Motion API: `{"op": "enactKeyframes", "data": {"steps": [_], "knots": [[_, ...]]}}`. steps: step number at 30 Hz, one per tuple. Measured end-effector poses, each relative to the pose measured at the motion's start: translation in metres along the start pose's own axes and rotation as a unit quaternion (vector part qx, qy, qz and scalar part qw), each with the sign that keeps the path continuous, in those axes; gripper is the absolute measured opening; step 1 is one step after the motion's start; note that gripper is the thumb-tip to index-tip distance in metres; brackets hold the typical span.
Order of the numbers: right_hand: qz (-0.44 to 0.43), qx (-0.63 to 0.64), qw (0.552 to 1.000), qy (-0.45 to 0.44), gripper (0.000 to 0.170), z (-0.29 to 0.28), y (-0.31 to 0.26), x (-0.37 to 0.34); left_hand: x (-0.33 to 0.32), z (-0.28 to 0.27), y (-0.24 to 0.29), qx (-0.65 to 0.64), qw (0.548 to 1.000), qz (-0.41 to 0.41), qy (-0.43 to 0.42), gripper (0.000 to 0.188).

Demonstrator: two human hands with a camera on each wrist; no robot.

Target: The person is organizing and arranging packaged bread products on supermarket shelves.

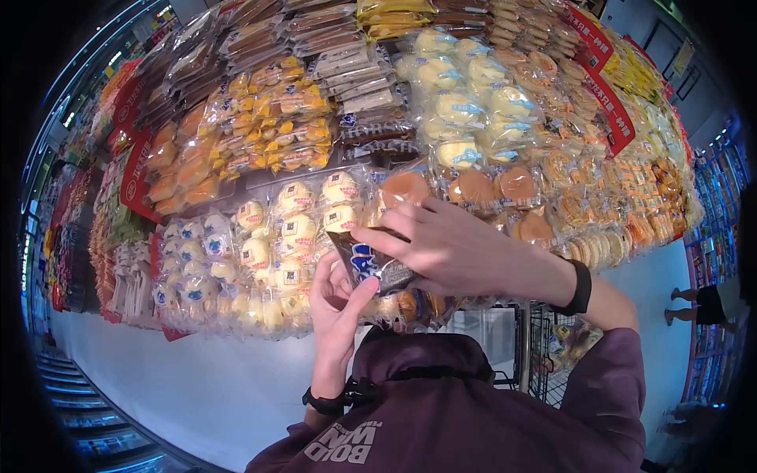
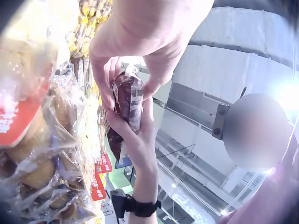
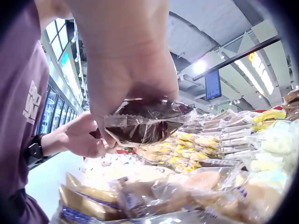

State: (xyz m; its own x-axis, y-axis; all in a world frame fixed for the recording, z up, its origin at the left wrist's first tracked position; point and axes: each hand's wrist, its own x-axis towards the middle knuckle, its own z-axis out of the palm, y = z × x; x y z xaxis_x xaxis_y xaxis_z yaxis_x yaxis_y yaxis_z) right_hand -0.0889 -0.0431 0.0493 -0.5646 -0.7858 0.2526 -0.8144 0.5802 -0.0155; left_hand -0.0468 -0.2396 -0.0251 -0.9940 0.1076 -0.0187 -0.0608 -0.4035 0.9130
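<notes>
Head view is giving me the dark packet (image 1: 385,274) just below the middle of the frame, held up over the near rows of wrapped bakery goods, with both hands gripping it. I am seeing the left hand (image 1: 336,317) pinching its lower left part, thumb over the printed face, while the right hand (image 1: 445,252) is gripping the upper right side; both sets of fingers are closing narrowly on the wrapper. Slippery film is what is worrying me: if one pinch is loosening, the packet could be twisting out and dropping among the cream-coloured buns (image 1: 297,229) or off the near edge. Squeezing too hard could be crushing whatever is inside, and pulling on the crimped seam (image 3: 135,120) could be splitting it. Low right knuckles could also be catching the wrapped brown cakes (image 1: 471,188). As for room, I am judging the stock crowding the hands above and to the left, the wire cart (image 1: 541,351) sitting near the right elbow at lower right, and the pale floor (image 1: 197,370) at lower left offering the easiest swing for the left arm.
</notes>
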Motion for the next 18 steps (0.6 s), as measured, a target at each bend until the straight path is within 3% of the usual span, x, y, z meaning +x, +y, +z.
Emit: {"op": "enactKeyframes", "data": {"steps": [1, 5, 9, 14, 18], "knots": [[0.000, 0.007, 1.000, 0.006, 0.072, -0.004, 0.013, 0.008, 0.000, -0.003, 0.001, -0.038, 0.999, 0.011, 0.019, 0.042], [0.029, -0.001, 0.999, 0.016, 0.065, -0.010, 0.083, 0.055, -0.004, -0.020, 0.005, 0.023, 0.993, 0.057, 0.105, 0.040], [0.038, -0.069, 0.997, 0.023, 0.062, 0.007, 0.160, 0.104, -0.013, -0.030, 0.006, 0.053, 0.992, 0.055, 0.104, 0.028], [0.068, -0.125, 0.989, -0.052, 0.073, 0.037, 0.199, 0.126, -0.023, -0.035, 0.003, 0.079, 0.990, 0.064, 0.093, 0.019], [0.130, -0.141, 0.976, -0.107, 0.077, 0.067, 0.194, 0.114, -0.027, -0.036, 0.012, 0.117, 0.985, 0.072, 0.106, 0.017]]}}
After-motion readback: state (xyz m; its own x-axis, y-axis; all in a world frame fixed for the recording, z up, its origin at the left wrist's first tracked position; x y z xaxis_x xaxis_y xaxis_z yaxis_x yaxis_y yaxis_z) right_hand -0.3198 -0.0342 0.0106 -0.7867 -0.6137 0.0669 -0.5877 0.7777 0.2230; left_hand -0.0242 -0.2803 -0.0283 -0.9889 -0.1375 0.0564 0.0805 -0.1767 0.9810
